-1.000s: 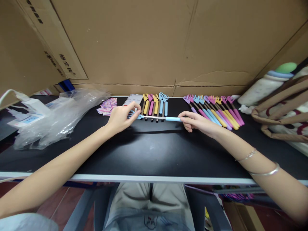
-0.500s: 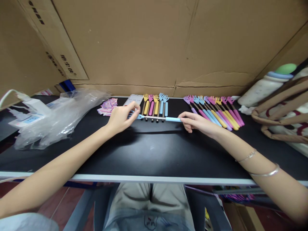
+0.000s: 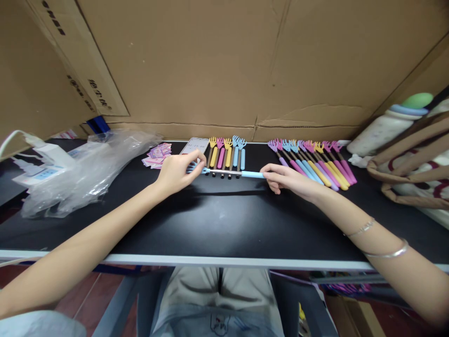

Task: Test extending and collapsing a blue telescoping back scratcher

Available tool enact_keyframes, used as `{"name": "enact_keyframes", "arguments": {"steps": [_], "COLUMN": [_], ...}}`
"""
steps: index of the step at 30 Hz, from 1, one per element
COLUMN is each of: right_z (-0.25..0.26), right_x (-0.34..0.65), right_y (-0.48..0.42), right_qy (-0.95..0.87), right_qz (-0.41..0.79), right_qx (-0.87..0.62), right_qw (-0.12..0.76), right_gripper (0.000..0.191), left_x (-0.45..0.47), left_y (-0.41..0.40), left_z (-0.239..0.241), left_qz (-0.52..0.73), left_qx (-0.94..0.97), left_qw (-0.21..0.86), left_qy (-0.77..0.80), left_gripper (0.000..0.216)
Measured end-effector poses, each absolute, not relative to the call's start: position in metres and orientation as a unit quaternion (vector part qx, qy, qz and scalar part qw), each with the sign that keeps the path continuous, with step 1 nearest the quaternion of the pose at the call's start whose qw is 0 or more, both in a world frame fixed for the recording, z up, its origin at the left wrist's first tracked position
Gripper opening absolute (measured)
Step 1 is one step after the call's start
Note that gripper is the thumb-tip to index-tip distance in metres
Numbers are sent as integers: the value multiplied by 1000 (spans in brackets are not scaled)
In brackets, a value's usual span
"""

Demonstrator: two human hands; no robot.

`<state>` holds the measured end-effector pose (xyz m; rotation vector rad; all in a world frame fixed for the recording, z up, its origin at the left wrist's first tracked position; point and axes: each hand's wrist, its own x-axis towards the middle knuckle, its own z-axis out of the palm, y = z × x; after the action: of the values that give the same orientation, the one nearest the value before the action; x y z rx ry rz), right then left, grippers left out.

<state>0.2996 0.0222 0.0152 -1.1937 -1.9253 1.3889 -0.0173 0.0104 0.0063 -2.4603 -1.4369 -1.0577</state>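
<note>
A light blue back scratcher (image 3: 229,172) with an extended metal rod stretches level between my two hands, above the black table. My left hand (image 3: 180,169) pinches its claw-shaped head, and the fingers partly cover the claws. My right hand (image 3: 284,179) grips the end of its blue handle. Just behind the rod lies a row of several short back scratchers (image 3: 220,158) in yellow, pink and blue. Beyond my right hand is a second row of back scratchers (image 3: 326,166) in purple, pink, blue and yellow, partly hidden by that hand.
Pink printed slips (image 3: 156,156) and a phone (image 3: 195,144) lie behind my left hand. Clear plastic bags (image 3: 87,164) and a power strip (image 3: 44,174) sit at left. A bottle (image 3: 386,126) and a bag (image 3: 414,173) stand at right. Cardboard (image 3: 210,65) walls the back.
Both hands keep almost the same place and grip on the blue back scratcher. The fingers of my left hand have shifted very slightly at the claw head.
</note>
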Motion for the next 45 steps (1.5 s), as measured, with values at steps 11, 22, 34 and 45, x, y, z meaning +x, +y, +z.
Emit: {"name": "enact_keyframes", "arguments": {"steps": [11,22,34,45], "right_z": [15,15,17,16], "right_x": [299,301,300,301], "right_y": [22,23,21,22], "right_qy": [-710,-720,-722,-725], "right_qz": [503,498,499,498], "right_qx": [-433,-427,-425,-423], "right_qw": [233,228,222,220], "right_gripper": [42,41,39,40], "left_x": [-18,-19,-18,-16], "left_y": [12,13,10,9], "left_z": [5,5,6,6], "left_qz": [-343,-345,-363,-376], "left_qx": [-805,-805,-797,-794], "left_qw": [46,42,71,78], "left_qy": [-481,-480,-477,-472], "left_gripper": [28,29,25,24]}}
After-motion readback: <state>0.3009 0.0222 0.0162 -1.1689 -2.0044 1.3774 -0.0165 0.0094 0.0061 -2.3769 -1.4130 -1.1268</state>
